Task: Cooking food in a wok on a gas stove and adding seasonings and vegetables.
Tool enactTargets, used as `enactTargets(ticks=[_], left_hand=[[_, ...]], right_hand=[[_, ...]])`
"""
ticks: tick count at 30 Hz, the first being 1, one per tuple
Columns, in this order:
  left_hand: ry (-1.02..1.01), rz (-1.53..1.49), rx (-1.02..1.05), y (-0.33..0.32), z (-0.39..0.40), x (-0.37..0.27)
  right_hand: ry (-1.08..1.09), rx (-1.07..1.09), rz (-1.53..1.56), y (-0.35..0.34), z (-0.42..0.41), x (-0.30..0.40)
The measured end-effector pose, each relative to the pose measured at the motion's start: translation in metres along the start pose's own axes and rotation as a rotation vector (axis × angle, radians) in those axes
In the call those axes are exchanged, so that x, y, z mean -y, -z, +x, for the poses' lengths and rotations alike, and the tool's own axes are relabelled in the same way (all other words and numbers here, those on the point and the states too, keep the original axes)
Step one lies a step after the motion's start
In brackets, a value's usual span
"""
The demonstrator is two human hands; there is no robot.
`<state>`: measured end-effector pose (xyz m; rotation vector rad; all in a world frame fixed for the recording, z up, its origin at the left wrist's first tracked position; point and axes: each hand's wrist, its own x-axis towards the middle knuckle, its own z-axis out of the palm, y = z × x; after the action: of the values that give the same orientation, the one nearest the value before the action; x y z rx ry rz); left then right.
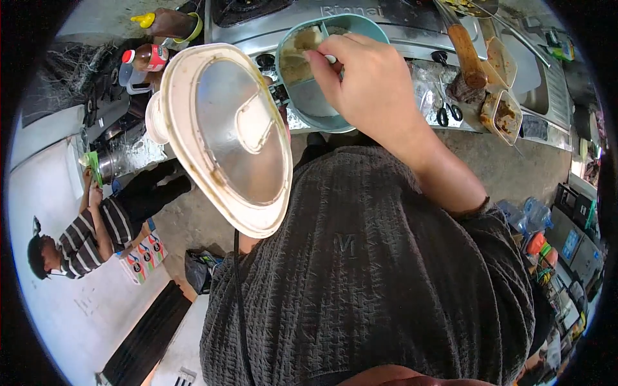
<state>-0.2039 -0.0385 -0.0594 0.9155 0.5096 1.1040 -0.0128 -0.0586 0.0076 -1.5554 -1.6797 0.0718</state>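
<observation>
A teal divided seasoning container [309, 108] is before me at the counter's front edge. Pale brown powder [297, 50] lies in one compartment and white granules [316, 99] in another. My right hand [374, 77] is over the container, pinching a small white spoon handle [330, 59]; the spoon's bowl is hard to make out. The cream lid [181, 144] with a clear window stands raised at the container's left, its rim stained brown. Behind this lid my left hand [288, 126] is almost wholly hidden, with only a sliver of skin showing beside the container.
A Rinnai gas stove [309, 12] backs the counter. To the right are black-handled scissors [449, 113], a wooden handle [466, 55] and a food-stained plastic tub [504, 118]. Sauce bottles [152, 58] stand left. Another person [96, 227] in a striped shirt stands at left, holding a green packet [94, 168].
</observation>
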Motion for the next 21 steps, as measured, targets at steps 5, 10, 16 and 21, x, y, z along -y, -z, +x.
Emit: enactTargets(ticks=[5, 10, 16, 21], left_hand=[[-0.029, 0.018, -0.038, -0.006, 0.001, 0.001], [-0.051, 0.033, -0.073, -0.009, 0.003, 0.004], [-0.087, 0.046, -0.110, -0.016, 0.004, 0.008], [-0.123, 0.045, -0.134, -0.016, 0.007, 0.009]], right_hand=[[-0.082, 0.012, 0.131, 0.004, 0.003, -0.001], [-0.237, 0.019, 0.192, 0.009, 0.005, -0.005], [-0.330, -0.017, 0.206, 0.019, 0.006, -0.009], [-0.401, -0.022, 0.281, 0.023, 0.008, -0.015]])
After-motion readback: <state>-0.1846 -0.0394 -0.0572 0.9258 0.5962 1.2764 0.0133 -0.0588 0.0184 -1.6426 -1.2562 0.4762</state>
